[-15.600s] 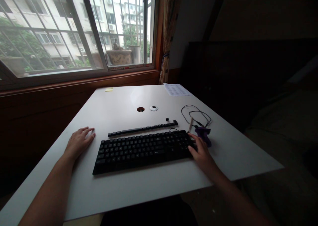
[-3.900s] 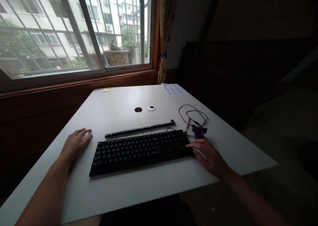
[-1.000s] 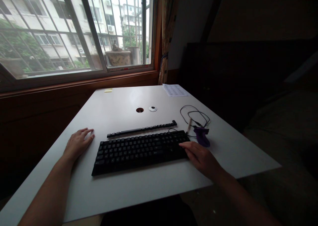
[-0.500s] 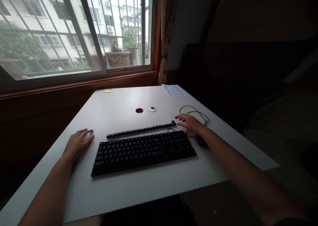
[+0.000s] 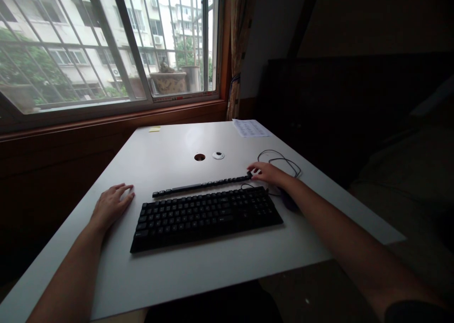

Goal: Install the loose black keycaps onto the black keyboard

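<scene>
A black keyboard [image 5: 207, 219] lies on the white desk between my hands, slightly turned. Just behind it runs a row of loose black keycaps [image 5: 198, 186], with a long bar-shaped one among them. At the right end of this row, my right hand [image 5: 267, 172] has its thumb and fingers closed around the last keycap [image 5: 249, 174], which still appears to be down at desk level. My left hand [image 5: 112, 204] rests on the desk left of the keyboard, fingers stretched out and holding nothing.
A dark mouse [image 5: 289, 201] sits partly hidden under my right forearm, its cable [image 5: 282, 158] looped behind. Farther back are a round desk hole [image 5: 199, 157], its white cover [image 5: 218, 155], printed paper [image 5: 251, 128] and yellow sticky notes [image 5: 154, 129]. The desk's edge [image 5: 209, 291] is near me.
My right hand has moved slightly left, and its fingers have closed onto the keycap at the row's right end. My left hand stays where it was.
</scene>
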`<action>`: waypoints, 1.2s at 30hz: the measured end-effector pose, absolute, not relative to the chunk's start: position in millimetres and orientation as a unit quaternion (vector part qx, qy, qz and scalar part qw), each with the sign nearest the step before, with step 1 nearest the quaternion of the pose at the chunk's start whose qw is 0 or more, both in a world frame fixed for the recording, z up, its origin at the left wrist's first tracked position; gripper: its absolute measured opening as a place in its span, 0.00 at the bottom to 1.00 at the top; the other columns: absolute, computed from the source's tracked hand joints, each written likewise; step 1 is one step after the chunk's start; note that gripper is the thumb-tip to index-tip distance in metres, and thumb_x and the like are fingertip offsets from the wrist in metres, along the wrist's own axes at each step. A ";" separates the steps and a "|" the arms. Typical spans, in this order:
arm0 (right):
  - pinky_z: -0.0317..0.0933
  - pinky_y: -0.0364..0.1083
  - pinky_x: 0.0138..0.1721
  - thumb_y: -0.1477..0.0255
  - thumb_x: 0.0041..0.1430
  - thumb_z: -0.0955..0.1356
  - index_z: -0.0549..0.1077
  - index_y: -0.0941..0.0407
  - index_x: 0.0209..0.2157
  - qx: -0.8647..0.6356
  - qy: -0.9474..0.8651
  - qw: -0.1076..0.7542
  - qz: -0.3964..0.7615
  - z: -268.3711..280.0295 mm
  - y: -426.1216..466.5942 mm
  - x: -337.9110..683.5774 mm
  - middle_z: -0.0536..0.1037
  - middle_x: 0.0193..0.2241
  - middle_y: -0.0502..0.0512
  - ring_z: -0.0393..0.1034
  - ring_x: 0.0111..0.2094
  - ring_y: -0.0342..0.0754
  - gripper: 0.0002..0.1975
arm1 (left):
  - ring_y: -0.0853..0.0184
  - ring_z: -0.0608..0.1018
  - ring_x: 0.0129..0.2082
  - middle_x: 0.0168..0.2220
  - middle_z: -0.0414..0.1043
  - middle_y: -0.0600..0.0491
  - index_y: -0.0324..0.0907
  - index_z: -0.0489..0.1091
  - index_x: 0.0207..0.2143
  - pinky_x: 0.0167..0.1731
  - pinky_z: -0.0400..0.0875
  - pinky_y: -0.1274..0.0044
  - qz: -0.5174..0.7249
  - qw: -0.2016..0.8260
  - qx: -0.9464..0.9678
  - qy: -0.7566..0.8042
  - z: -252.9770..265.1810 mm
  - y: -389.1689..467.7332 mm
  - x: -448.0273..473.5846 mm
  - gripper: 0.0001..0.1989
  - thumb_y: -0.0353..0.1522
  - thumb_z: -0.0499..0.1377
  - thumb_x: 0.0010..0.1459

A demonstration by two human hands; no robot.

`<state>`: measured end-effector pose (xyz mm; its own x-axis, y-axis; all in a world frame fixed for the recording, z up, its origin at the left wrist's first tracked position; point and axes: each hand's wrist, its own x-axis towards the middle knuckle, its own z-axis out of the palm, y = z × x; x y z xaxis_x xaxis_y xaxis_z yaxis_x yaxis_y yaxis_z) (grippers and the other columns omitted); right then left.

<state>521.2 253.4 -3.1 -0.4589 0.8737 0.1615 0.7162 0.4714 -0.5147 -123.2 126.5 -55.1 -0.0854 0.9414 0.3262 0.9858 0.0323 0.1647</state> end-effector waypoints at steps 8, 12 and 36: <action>0.73 0.52 0.46 0.67 0.56 0.73 0.80 0.54 0.47 -0.478 -0.828 0.239 0.167 15.8 209.8 533.5 0.82 0.44 0.57 0.78 0.42 0.52 0.16 | 0.48 0.74 0.61 0.62 0.71 0.42 0.45 0.75 0.59 0.63 0.66 0.56 -0.167 0.063 -0.676 -0.715 -57.5 128.8 -126.4 0.32 0.52 0.48 0.65; 0.74 0.53 0.46 0.64 0.60 0.72 0.79 0.51 0.49 -0.473 -0.827 0.255 0.164 22.4 158.1 548.8 0.81 0.44 0.56 0.79 0.42 0.52 0.16 | 0.49 0.74 0.62 0.62 0.72 0.43 0.45 0.76 0.58 0.64 0.65 0.57 -0.171 0.067 -0.679 -0.711 -58.9 129.8 -126.7 0.31 0.51 0.48 0.65; 0.73 0.58 0.53 0.68 0.67 0.69 0.79 0.50 0.51 -0.405 -0.876 0.255 0.060 -9.3 73.0 572.7 0.83 0.51 0.57 0.78 0.51 0.55 0.13 | 0.50 0.72 0.63 0.63 0.71 0.43 0.46 0.75 0.60 0.66 0.63 0.59 -0.166 0.058 -0.667 -0.724 -59.9 130.6 -125.6 0.33 0.52 0.47 0.64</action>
<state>572.7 73.0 -9.3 -0.5420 0.7407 0.3971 0.6792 0.6643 -0.3122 -125.6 130.6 -59.9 -0.1036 0.9466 0.3053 0.9851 0.0553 0.1630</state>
